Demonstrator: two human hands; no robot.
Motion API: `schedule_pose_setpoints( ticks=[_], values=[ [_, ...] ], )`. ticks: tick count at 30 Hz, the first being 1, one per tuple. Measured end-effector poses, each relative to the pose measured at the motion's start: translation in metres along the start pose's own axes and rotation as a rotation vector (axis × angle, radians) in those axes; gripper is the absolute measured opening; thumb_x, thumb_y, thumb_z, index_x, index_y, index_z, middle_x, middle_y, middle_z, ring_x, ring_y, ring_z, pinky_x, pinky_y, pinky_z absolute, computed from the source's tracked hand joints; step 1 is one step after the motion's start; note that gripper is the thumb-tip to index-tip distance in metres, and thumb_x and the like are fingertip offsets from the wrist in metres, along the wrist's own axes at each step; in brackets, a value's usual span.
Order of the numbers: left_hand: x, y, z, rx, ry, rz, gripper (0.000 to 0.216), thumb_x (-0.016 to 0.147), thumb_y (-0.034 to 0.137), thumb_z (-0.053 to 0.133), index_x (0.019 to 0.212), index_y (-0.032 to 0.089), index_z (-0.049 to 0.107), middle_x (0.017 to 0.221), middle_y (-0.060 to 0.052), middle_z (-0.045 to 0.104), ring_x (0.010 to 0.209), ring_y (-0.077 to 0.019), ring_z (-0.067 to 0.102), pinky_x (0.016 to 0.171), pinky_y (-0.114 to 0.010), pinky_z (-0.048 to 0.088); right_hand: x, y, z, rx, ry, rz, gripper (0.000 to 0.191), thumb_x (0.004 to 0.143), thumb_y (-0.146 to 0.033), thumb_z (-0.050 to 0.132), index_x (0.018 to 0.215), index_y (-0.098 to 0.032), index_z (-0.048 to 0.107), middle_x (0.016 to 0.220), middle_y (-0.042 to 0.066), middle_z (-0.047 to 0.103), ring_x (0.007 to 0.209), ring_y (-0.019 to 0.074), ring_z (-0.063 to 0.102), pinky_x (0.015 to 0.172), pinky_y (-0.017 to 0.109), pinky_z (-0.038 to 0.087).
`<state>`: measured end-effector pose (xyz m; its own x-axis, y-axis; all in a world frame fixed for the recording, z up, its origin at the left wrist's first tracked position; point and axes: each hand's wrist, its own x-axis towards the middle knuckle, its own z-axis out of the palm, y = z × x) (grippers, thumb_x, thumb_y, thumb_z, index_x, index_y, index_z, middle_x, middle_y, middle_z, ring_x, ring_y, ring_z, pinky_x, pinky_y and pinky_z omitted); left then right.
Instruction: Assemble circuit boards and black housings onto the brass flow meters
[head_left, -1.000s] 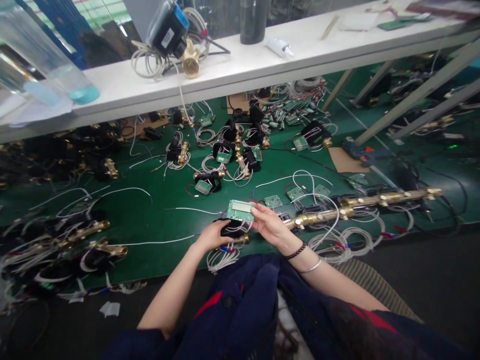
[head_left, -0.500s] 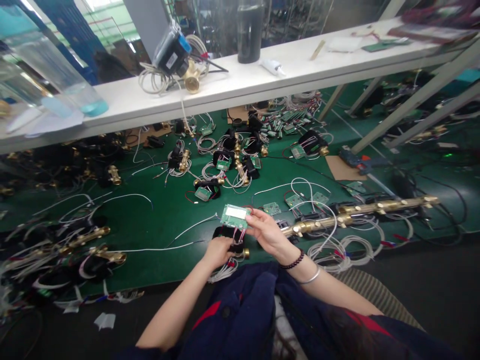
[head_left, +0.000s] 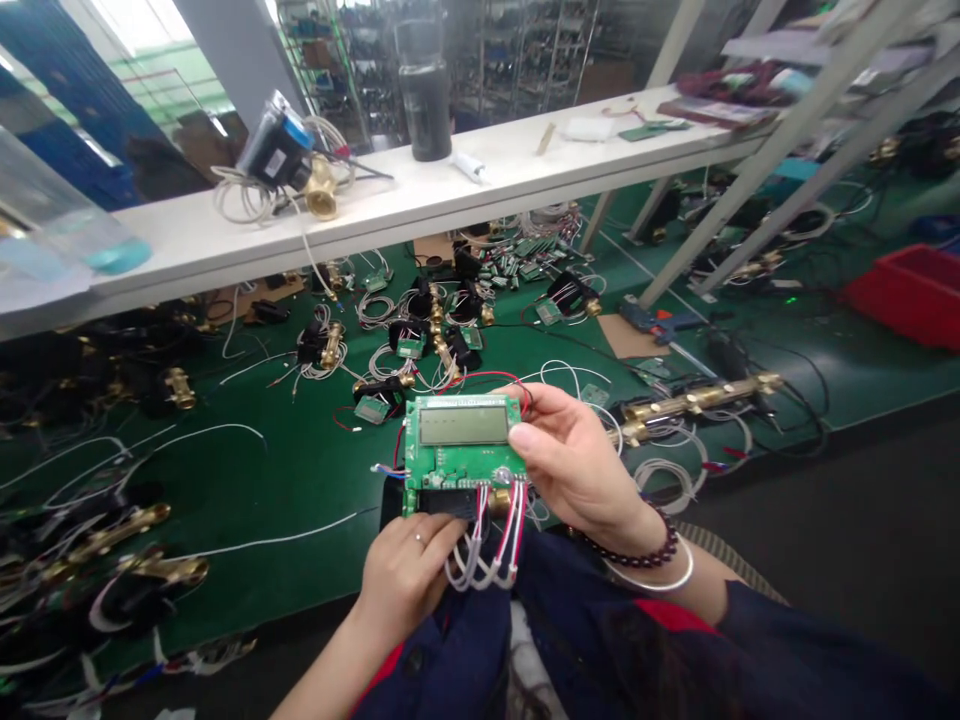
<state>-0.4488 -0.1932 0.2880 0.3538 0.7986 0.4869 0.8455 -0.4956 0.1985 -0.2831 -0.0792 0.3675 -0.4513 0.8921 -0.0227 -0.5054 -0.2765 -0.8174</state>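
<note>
Pinched at its right edge between thumb and fingers of my right hand is a green circuit board, its grey display facing me with faint dashes on it. Red and white wires hang from the board's lower edge. Just below the board, my left hand is closed on a black meter housing, largely hidden by the board and fingers. A brass fitting pokes out at the housing's right. Grey cables loop beside my left fingertips.
Several meter bodies with boards and coiled cables lie on the green table. Brass pipes stretch to the right. A white shelf crosses above, bearing a meter and a dark bottle. A red bin stands far right.
Board and housing have come up closer to the camera, still in my hands. The display, a white glare before, now shows grey with dashes. The whole view has shifted to the right.
</note>
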Motion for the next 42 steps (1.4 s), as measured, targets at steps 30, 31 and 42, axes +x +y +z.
schedule_pose_setpoints(
  ticks=[30, 31, 42],
  values=[
    [0.022, 0.028, 0.007, -0.052, 0.009, 0.042, 0.027, 0.093, 0.014, 0.034, 0.096, 0.014, 0.06, 0.079, -0.003, 0.069, 0.068, -0.0124, 0.063, 0.057, -0.023, 0.043, -0.025, -0.017, -0.029, 0.069, -0.113, -0.105, 0.022, 0.069, -0.028, 0.079, 0.089, -0.024, 0.069, 0.079, -0.001, 0.07, 0.074, 0.0123, 0.066, 0.071, 0.023, 0.054],
    [0.022, 0.029, 0.007, -0.051, 0.012, 0.045, 0.027, 0.093, 0.014, 0.034, 0.096, 0.014, 0.061, 0.079, -0.003, 0.069, 0.068, -0.0123, 0.063, 0.057, -0.023, 0.043, -0.026, -0.018, -0.029, 0.069, -0.119, -0.107, 0.022, 0.07, -0.028, 0.079, 0.089, -0.024, 0.069, 0.078, -0.001, 0.07, 0.074, 0.0125, 0.066, 0.071, 0.024, 0.054],
    [0.024, 0.037, 0.006, -0.054, -0.006, 0.035, 0.027, 0.092, 0.014, 0.034, 0.096, 0.014, 0.06, 0.081, -0.004, 0.071, 0.071, -0.013, 0.066, 0.059, -0.023, 0.047, -0.033, -0.018, -0.038, 0.043, -0.101, -0.105, 0.025, 0.069, -0.03, 0.079, 0.091, -0.025, 0.069, 0.083, -0.001, 0.07, 0.076, 0.014, 0.065, 0.072, 0.026, 0.054]
  ],
)
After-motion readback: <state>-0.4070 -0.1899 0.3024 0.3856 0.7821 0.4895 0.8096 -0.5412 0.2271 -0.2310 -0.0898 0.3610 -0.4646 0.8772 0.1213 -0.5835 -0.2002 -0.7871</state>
